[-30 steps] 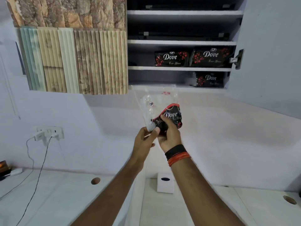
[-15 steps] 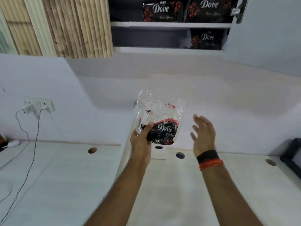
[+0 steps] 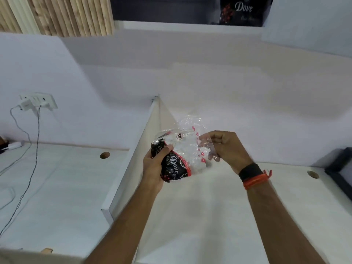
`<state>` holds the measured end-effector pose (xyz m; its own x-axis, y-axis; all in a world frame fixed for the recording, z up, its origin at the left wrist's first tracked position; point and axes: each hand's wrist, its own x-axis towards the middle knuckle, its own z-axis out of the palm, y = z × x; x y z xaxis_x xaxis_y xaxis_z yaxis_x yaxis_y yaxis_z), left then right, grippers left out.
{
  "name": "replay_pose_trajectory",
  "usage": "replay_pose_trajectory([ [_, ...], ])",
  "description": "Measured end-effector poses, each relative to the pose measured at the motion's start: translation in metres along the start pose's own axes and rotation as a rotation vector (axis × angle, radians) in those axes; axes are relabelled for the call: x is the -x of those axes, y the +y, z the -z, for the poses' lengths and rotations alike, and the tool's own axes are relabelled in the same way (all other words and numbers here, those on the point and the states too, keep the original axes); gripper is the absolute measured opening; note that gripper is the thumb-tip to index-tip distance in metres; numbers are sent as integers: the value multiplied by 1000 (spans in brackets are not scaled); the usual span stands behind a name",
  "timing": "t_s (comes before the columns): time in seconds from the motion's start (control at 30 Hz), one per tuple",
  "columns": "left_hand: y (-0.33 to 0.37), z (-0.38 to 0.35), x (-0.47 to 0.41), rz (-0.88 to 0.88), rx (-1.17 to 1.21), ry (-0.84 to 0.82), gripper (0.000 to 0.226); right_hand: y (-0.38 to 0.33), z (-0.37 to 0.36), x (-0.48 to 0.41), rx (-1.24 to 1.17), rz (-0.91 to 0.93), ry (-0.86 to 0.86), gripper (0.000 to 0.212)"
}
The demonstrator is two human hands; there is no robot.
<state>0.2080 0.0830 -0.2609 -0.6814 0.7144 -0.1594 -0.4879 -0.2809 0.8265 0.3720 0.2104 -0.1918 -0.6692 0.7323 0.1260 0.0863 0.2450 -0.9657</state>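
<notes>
While the left hand [image 3: 155, 168] curls its fingers round the black, red-edged foil packet with white "Dove" lettering [image 3: 174, 166], thumb laid across its upper end, I see the right hand [image 3: 226, 147] pinching the far edge of the clear crinkled plastic bag with small red marks [image 3: 190, 141]; its fingertips show through the film. The packet's upper end sits under the bag's film (how far it goes in I cannot tell through the glare), and its lettered lower end is bare. Both things are held in the air between the two hands, above the white desk top [image 3: 200, 216] and just right of the upright white divider panel [image 3: 133, 168]. On the right wrist I make out a black band with an orange thread band [image 3: 250, 171] beside it. Up on the dark shelf stands another black "Dove" pack [image 3: 242, 11]. On the left wall a white socket plate [image 3: 36, 101] holds a charger, its grey cables hanging to the left desk, where a round cable hole [image 3: 104, 155] lies.
</notes>
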Motion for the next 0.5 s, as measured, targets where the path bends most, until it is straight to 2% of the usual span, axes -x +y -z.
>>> replay_pose_trajectory([
  [0.1,-5,6,1,-11,-81,49,37,15,-3,-2,-1,-82,-46,23],
  [0.27,-19,21,-2,-17,-152,89,30,46,-6,-12,17,-241,-238,43],
  [0.37,-31,27,-4,15,-183,106,35,68,-13,-18,-39,-282,-372,26],
  [0.4,-36,29,-6,24,-196,104,36,76,-16,-19,-55,-287,-393,30],
  [0.47,-46,32,-13,38,-231,96,31,92,-20,-22,-79,-304,-379,65],
  [0.5,-51,32,-16,47,-256,91,29,101,-22,-23,-102,-319,-347,76],
])
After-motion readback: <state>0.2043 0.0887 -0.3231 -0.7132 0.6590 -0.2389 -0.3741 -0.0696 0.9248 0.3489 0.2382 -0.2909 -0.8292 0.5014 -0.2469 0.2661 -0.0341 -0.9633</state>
